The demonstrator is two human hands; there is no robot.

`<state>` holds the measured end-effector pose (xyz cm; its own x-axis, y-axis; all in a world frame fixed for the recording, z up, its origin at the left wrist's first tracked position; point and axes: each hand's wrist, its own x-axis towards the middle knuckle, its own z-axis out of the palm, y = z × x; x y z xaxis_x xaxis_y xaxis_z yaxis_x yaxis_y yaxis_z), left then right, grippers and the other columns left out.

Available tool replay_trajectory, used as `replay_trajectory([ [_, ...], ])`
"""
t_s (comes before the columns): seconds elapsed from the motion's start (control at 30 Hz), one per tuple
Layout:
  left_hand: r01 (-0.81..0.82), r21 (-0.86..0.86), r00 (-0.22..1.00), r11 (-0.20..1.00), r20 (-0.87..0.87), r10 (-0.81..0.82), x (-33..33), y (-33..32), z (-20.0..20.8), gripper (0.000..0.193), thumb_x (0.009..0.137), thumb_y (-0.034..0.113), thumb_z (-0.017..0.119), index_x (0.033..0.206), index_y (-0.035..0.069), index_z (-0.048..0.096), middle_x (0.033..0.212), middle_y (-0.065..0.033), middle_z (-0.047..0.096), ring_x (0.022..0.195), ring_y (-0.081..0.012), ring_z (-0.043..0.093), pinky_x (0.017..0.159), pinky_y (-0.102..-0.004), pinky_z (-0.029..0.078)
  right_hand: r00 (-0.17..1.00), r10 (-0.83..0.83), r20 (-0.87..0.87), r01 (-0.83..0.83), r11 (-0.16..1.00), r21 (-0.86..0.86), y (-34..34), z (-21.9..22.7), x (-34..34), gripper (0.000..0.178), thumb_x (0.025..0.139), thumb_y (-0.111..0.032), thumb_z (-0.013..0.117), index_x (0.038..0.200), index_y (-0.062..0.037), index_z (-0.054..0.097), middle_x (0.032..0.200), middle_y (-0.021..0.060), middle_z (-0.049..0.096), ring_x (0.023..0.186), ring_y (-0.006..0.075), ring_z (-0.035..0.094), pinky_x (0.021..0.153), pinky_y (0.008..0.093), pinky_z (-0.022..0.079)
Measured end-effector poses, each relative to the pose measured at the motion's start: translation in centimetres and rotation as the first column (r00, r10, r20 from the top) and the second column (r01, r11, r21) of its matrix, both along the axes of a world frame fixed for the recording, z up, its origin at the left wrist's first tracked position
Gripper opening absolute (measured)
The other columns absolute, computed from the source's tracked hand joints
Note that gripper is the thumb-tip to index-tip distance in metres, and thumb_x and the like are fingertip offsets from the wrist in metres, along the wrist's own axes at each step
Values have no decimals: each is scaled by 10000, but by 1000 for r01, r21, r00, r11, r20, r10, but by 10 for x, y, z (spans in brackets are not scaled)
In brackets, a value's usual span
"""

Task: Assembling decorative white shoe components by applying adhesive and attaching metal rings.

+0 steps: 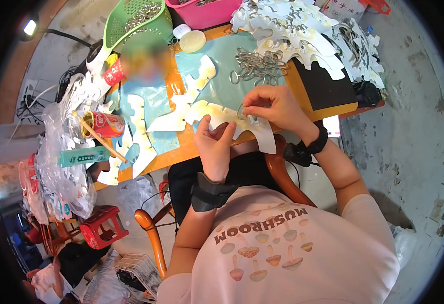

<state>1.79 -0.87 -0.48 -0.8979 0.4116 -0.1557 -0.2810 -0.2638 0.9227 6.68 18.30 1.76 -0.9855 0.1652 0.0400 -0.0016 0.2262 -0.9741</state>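
Observation:
A white paper strip (pixel 206 112) with a scalloped edge and yellowish glue-like smears lies along the table's front edge, its right end hanging over. My left hand (pixel 215 147) grips its lower edge with curled fingers; the exact hold is partly hidden. Above the strip, my right hand (pixel 272 105) pinches a small metal loop (pixel 240 112) between thumb and fingers, close to the strip's upper edge. Beyond that hand lies a pile of similar metal loops (pixel 262 66). More scalloped strips rest to the left, one of them a zigzag strip (pixel 197 81).
At the back stand a green basket (pixel 113 33) of metal pieces and a pink basket (pixel 204 15). White strips with metal pieces (pixel 303 35) heap at the far right. A red can (pixel 108 124), wooden stick (pixel 100 137) and teal packet (pixel 84 156) are at left. Another person (pixel 49 281) is lower left.

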Motion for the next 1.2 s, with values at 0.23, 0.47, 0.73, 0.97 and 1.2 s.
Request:
replay_trajectory([
  [0.23, -34, -114, 981, 993, -194, 11, 6, 0, -9, 397, 884, -32, 693, 1219, -44, 481, 940, -89, 667, 863, -115, 669, 704, -227, 524, 995, 4, -99, 12, 987, 157, -6, -9, 0, 131, 804, -11, 778, 910, 26, 711, 952, 68, 690, 823, 107, 662, 741, 239, 545],
  [0.47, -48, -224, 962, 973, -273, -15, 7, 0, -11, 425, 892, 1, 702, 1234, -76, 463, 935, -112, 655, 845, -135, 682, 722, -243, 549, 996, -16, -92, 28, 991, 130, -8, -10, 1, 105, 804, 3, 764, 897, 25, 720, 945, 65, 687, 812, 111, 661, 736, 244, 549],
  [0.73, 0, -22, 993, 1000, -117, -2, 7, -1, -3, 339, 911, -52, 649, 1173, -32, 436, 982, -85, 641, 887, -126, 666, 752, -238, 538, 974, 21, -226, 31, 974, 226, -11, -10, 0, 124, 803, -2, 746, 927, 1, 744, 949, 88, 696, 801, 166, 673, 714, 271, 541],
  [0.97, 27, 23, 995, 999, -100, -25, 12, -2, -18, 350, 921, -78, 613, 1216, -7, 439, 1120, -90, 619, 968, -132, 636, 817, -251, 504, 979, 52, -196, -11, 978, 207, -17, -5, 2, 66, 810, -18, 729, 869, 4, 709, 1017, 104, 667, 910, 212, 649, 796, 319, 515],
  [1.2, 33, 282, 999, 959, -22, -28, 40, 6, 14, 404, 961, -35, 584, 1305, -1, 374, 1233, -113, 569, 1151, -191, 582, 937, -272, 466, 972, 154, -180, -23, 817, 576, -13, 28, 4, 122, 856, -54, 659, 935, -8, 579, 1015, 130, 617, 945, 296, 623, 835, 373, 475],
])
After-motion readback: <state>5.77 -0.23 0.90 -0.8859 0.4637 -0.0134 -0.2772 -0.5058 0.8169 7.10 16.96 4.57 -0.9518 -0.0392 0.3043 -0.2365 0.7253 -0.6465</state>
